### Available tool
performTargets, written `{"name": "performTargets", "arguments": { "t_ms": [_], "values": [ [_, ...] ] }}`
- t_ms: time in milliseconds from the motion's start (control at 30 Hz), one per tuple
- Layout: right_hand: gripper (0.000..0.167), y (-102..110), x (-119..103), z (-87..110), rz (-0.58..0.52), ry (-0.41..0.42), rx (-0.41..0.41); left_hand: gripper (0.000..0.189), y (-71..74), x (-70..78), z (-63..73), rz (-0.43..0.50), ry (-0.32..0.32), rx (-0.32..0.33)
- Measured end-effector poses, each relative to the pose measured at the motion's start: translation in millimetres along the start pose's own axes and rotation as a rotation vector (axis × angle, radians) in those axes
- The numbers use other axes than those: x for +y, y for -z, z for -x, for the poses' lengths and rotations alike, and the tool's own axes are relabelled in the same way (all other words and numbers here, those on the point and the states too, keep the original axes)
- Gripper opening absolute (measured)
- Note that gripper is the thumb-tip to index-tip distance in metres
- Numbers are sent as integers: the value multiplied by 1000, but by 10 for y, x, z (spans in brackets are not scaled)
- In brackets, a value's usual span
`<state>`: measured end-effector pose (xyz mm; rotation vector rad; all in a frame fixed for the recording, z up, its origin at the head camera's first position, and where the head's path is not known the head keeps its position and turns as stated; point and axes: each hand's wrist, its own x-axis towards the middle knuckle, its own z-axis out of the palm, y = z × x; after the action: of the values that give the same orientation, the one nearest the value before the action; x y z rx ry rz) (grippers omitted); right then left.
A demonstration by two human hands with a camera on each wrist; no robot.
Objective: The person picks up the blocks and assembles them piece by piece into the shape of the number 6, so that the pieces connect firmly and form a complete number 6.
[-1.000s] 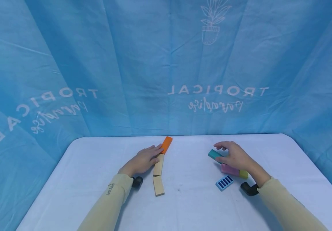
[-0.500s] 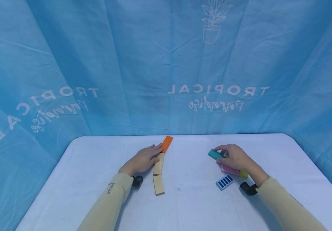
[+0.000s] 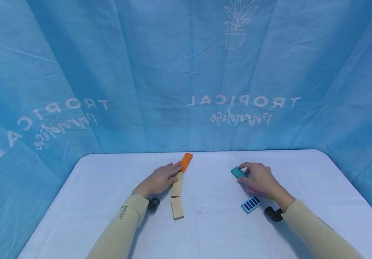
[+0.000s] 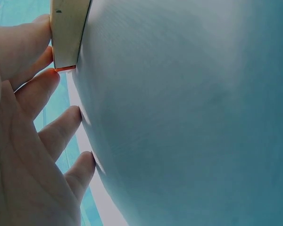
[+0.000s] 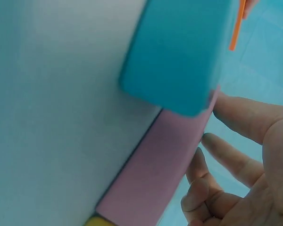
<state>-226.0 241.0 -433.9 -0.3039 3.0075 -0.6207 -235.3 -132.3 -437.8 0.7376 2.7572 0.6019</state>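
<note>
In the head view my left hand [image 3: 161, 181] lies with fingers extended along a line of blocks. Its fingertips touch the orange block [image 3: 186, 161], and its thumb lies against the upper plain wooden block [image 3: 177, 184]. Another wooden block [image 3: 177, 208] continues the line towards me. On the right, my right hand [image 3: 261, 176] pinches a teal block [image 3: 238, 172] between thumb and forefinger. Beneath that hand lies a pink block [image 3: 255, 191], partly hidden. The teal block [image 5: 179, 56] overlaps the pink block [image 5: 146, 169] in the right wrist view. A dark red piece [image 3: 247, 171] shows between the fingers.
A light blue block with dark stripes [image 3: 251, 204] lies nearer to me than the right hand. A yellow-green block [image 3: 270, 197] peeks out by the right wrist. White cloth covers the table [image 3: 211, 230]; a blue curtain [image 3: 160, 72] hangs behind it.
My right thumb and forefinger have closed on the teal block, which has shifted slightly left and turned a little. The left hand and its line of blocks look the same.
</note>
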Motion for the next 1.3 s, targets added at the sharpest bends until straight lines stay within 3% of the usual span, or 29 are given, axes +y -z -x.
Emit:
{"name": "performTargets", "arguments": {
  "t_ms": [267, 467, 1300],
  "values": [
    [62, 49, -8, 0, -38, -28, -63, 52, -7, -16, -13, 0, -12, 0],
    [74, 91, 42, -12, -37, 11, -97, 52, -20, -31, -22, 2, -15, 7],
    [73, 80, 51, -68, -50, 44, -170, 53, -20, -42, -22, 2, -13, 4]
  ]
}}
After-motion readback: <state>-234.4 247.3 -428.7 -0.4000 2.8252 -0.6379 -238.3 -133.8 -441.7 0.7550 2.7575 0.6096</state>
